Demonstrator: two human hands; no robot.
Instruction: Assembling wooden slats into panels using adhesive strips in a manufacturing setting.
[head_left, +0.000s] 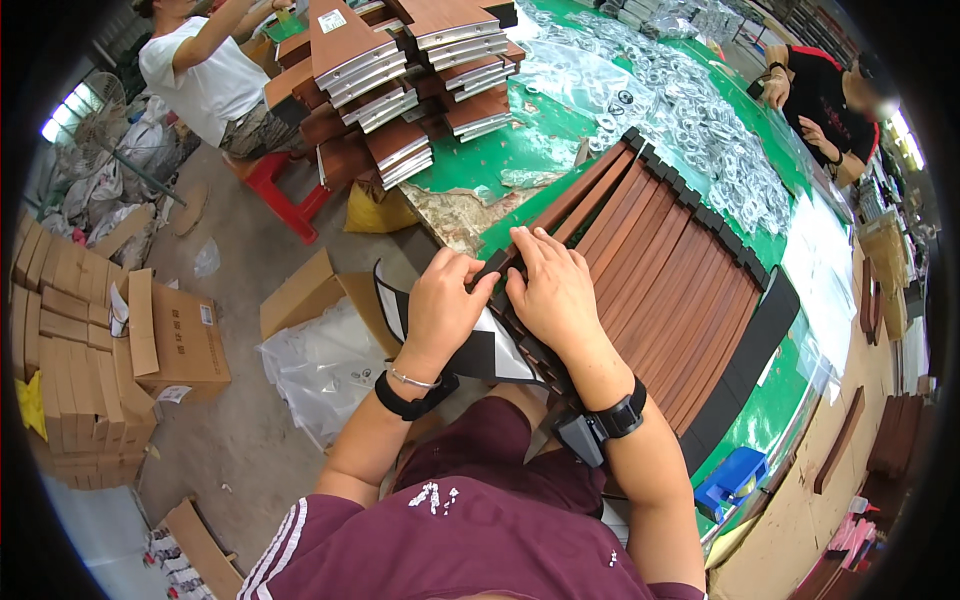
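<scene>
A panel of several reddish-brown slats (664, 270) lies in front of me, its slat ends set in black toothed strips (700, 212) along the far and near edges. My left hand (446, 304) is closed at the near left corner, thumb and forefinger pinching the near black strip. Beside it, my right hand (552, 290) grips the end of the outermost slat (590, 196), fingers over its top and thumb toward the strip. That slat sits apart from the others at an angle. A black-and-white band (487, 350) hangs below my hands. My palms hide the exact contact.
Clear plastic-like rings (690, 120) are heaped across the green table (750, 425). Stacked brown panels (350, 60) stand at the far left. A blue tape dispenser (733, 480) is at right. An open carton (300, 290) sits on the floor, left. Two other people work nearby.
</scene>
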